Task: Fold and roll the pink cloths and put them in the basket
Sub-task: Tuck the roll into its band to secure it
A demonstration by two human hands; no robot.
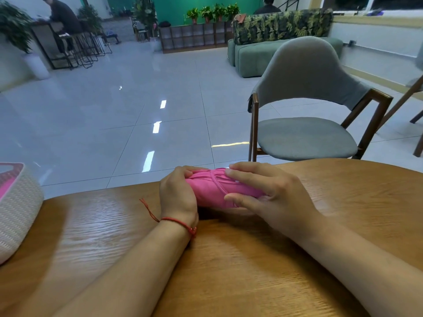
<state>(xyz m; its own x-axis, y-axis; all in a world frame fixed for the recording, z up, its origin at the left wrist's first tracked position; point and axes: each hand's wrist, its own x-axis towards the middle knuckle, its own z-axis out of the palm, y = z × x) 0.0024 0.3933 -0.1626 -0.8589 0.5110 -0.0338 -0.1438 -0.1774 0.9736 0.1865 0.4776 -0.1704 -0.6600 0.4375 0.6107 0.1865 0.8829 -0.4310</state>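
Pink cloth (pixel 215 188) is rolled up into a fat little sausage, lying on the desk (pixel 229 259) near its far edge and caught between both sets of fingers. Its long axis runs side to side, so one end is tucked into each hand. The left hand (pixel 177 193) is wrapped round the left end, fingers curled over the top and clamped on the fabric. The right hand (pixel 272 193) is laid over the right end, fingers (pixel 238 177) stretched along the top and thumb pressed in on the near side, so the roll is pinched there too. Rolling looks pretty much done tbh, probably just being tightened. The basket (pixel 20 202) is found well off to the left of the left fingers, with something pink seen inside. So the drop-off is judged to go leftward, and the left hand is the nearer one for it. The roll could easily be loosened if only one end is gripped for the carry
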